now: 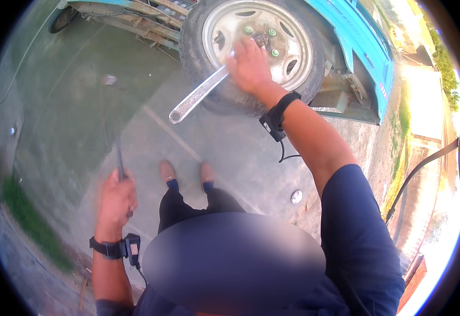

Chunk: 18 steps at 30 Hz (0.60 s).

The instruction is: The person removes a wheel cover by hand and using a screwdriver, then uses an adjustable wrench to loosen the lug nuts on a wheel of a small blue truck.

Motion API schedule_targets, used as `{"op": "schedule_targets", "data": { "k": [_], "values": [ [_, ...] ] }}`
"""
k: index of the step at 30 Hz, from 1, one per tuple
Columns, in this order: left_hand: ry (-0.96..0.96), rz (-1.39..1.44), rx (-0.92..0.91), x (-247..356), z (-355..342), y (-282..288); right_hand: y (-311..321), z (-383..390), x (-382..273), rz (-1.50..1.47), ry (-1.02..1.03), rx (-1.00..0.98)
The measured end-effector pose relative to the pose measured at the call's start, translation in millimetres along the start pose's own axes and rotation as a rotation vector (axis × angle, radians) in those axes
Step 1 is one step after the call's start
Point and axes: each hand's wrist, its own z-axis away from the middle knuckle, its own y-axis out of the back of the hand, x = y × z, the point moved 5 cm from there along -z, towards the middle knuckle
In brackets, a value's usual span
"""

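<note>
Steadying the wrench [198, 97] squarely is helping: right hand [252, 69] is clasping its end, left hand [116, 199] clenching a rod [119, 159].

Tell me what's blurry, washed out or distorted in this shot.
Head view: the left hand and its dark rod are motion-blurred, the wrench sharper; head view: glare bleaches the right side; head view: fisheye distortion bends things toward the rim, with black corners.

I see a long silver wrench [198, 96] slanting before the black-tyred, pale-rimmed wheel [288, 47], its ring end lower, its upper end covered. Well apart, leftward, one thin dark rod [119, 152] is held, blurred.
</note>
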Motion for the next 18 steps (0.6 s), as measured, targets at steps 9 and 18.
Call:
{"op": "schedule_targets", "data": {
  "k": [9,18],
  "values": [
    [-0.198,0.093,0.189,64,-5,63,-7,3,4,0.077,0.042,0.231],
    [-0.091,-0.256,0.06,72,-22,83,-5,-5,0,0.056,-0.021,0.06]
  ]
}}
